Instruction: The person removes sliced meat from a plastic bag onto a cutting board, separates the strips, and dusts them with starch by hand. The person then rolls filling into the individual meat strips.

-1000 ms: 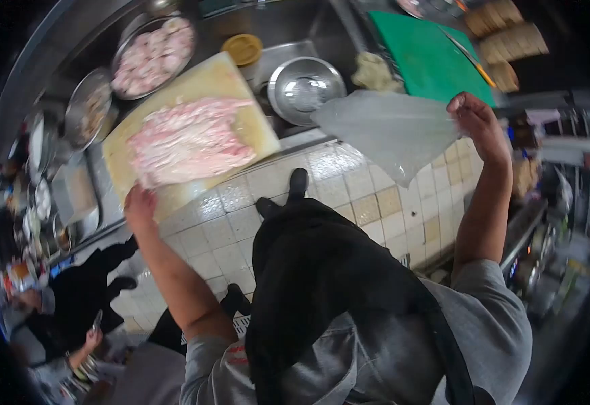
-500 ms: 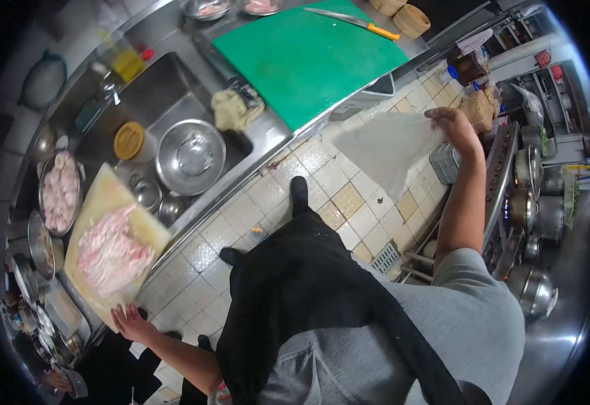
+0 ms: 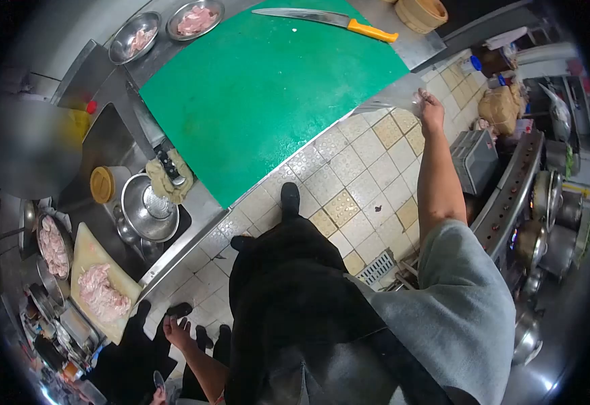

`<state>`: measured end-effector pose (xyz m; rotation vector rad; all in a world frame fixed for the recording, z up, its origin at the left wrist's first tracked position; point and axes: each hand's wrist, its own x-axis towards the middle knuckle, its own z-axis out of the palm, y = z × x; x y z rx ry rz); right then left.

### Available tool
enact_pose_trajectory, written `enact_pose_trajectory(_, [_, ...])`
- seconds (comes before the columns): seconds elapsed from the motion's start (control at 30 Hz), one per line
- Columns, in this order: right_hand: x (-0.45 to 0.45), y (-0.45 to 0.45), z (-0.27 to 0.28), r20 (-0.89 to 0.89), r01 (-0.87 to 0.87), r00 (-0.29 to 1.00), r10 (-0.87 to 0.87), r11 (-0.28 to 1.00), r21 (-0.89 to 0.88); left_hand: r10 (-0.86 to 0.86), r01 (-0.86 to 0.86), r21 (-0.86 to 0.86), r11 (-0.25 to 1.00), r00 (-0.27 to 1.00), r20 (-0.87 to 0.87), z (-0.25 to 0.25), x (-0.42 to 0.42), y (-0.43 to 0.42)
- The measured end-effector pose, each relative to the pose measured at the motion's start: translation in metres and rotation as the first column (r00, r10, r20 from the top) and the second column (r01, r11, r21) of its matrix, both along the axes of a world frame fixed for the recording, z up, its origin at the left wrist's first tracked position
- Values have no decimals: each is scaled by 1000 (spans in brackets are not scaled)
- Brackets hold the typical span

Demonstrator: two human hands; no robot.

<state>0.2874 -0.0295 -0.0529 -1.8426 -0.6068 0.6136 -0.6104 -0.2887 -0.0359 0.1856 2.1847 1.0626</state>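
Head view, seen on my remote feed; bearings taken from the green cutting board (image 3: 261,101). Right hand (image 3: 432,111): just beside the right end of the board's near edge, fingers pinched together on a clear plastic sheet (image 3: 401,92). I see the sheet hang out along that near edge, above the tiled floor (image 3: 349,206); whether it touches the board I cannot tell. Left hand (image 3: 176,332): well apart from the board, down and to its left, fingers loosely parted and half curled. Nearest it I note a pale cutting board (image 3: 91,253), bearing a heap of pale pink meat (image 3: 104,291).

On the green board, along its far side, lies a yellow-handled knife (image 3: 341,19), blade pointing left. Past the far left side I count two metal bowls, one with meat (image 3: 124,32), the other likewise (image 3: 175,25). Beside the board's left edge: a dark-handled knife (image 3: 144,115), its handle by a yellowish cloth (image 3: 162,183). Right of the board, well apart, a stove (image 3: 497,202); beyond its far right corner, a round wooden container (image 3: 421,15)
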Motion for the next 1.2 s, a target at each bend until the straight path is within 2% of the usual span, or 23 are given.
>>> enact_pose_trajectory(0.03, [-2, 4, -11, -113, 6, 994, -8, 1000, -22, 46, -45, -68, 997, 999, 16, 6, 5, -6])
enact_pose_trajectory(0.07, [-7, 10, -21, -226, 2, 974, -12, 999, -43, -255, 250, -67, 966, 963, -90, -22, -27, -40])
enact_pose_trajectory(0.1, [-8, 13, -31, -310, -8, 950, -18, 997, -82, -4, 10, -65, 998, 996, 94, 15, 6, -22])
enact_pose_trajectory(0.17, [8, 18, -66, -444, -60, 896, 15, 994, -88, 39, -34, -120, 992, 998, 47, 20, 18, -23])
enact_pose_trajectory(0.23, [15, 24, -87, -483, -250, 856, 183, 965, -76, -276, 282, 98, 954, 959, -65, -38, -44, -80])
enact_pose_trajectory(0.27, [33, 20, -121, -361, -362, 878, 314, 930, -72, -310, 308, -43, 950, 931, -191, -28, -22, -72])
enact_pose_trajectory(0.3, [46, 21, -148, -297, -382, 898, 325, 910, -159, -109, 112, -77, 991, 993, 38, 14, 25, -35])
enact_pose_trajectory(0.33, [57, 22, -174, -234, -396, 910, 342, 884, -247, -1, 3, -80, 997, 1000, 19, 26, 45, -19])
enact_pose_trajectory(0.37, [66, 24, -197, -173, -401, 916, 363, 853, -335, -167, 164, -32, 986, 968, -189, 12, 45, -30])
enact_pose_trajectory(0.4, [36, 24, -175, -327, -283, 933, 150, 868, -408, 79, -79, -4, 997, 997, 17, 41, 69, -4])
enact_pose_trajectory(0.43, [31, 16, -187, -459, -234, 885, 77, 926, -296, 89, -90, 33, 995, 995, 37, 48, 75, 1])
enact_pose_trajectory(0.47, [7, 13, -176, -361, -364, 903, 232, 860, -358, 143, -144, 42, 989, 989, 27, 63, 88, 15])
enact_pose_trajectory(0.5, [22, 4, -208, -417, -485, 853, 314, 773, -410, 155, -158, 81, 984, 987, 37, 67, 90, 19])
enact_pose_trajectory(0.53, [12, -11, -228, -340, -541, 832, 439, 777, -322, 157, -160, 85, 983, 987, 48, 66, 85, 21])
enact_pose_trajectory(0.57, [-8, -21, -218, -482, -542, 813, 326, 728, -421, 182, -188, 131, 973, 982, 51, 67, 83, 22])
enact_pose_trajectory(0.63, [-44, -42, -203, -561, -675, 727, 395, 559, -481, 190, -203, 224, 953, 979, 79, 65, 71, 19])
enact_pose_trajectory(0.7, [-87, -50, -190, -660, -716, 692, 294, 398, -573, 226, -248, 286, 926, 968, 108, 72, 60, 17])
enact_pose_trajectory(0.83, [-180, -70, -141, -668, -857, 473, 574, 127, -499, 334, -381, 384, 841, 924, 185, 88, 32, 22])
enact_pose_trajectory(0.9, [-219, -61, -115, -861, -949, 313, 401, 89, -303, 313, -381, 454, 806, 924, 220, 82, 4, 18])
enact_pose_trajectory(0.97, [-315, -60, -26, -778, -896, 382, 499, -6, -443, 314, -420, 543, 727, 907, 282, 82, -22, 23])
enact_pose_trajectory(1.03, [-386, -62, 42, -659, -903, 167, 733, -155, -402, 322, -439, 540, 718, 897, 301, 93, -45, 32])
enact_pose_trajectory(1.07, [-414, -60, 58, -643, -899, 168, 747, -152, -412, 325, -454, 558, 695, 890, 319, 92, -61, 36])
enact_pose_trajectory(1.2, [-523, -50, 100, -483, -940, -97, 870, -240, -243, 286, -453, 590, 668, 889, 359, 85, -110, 44])
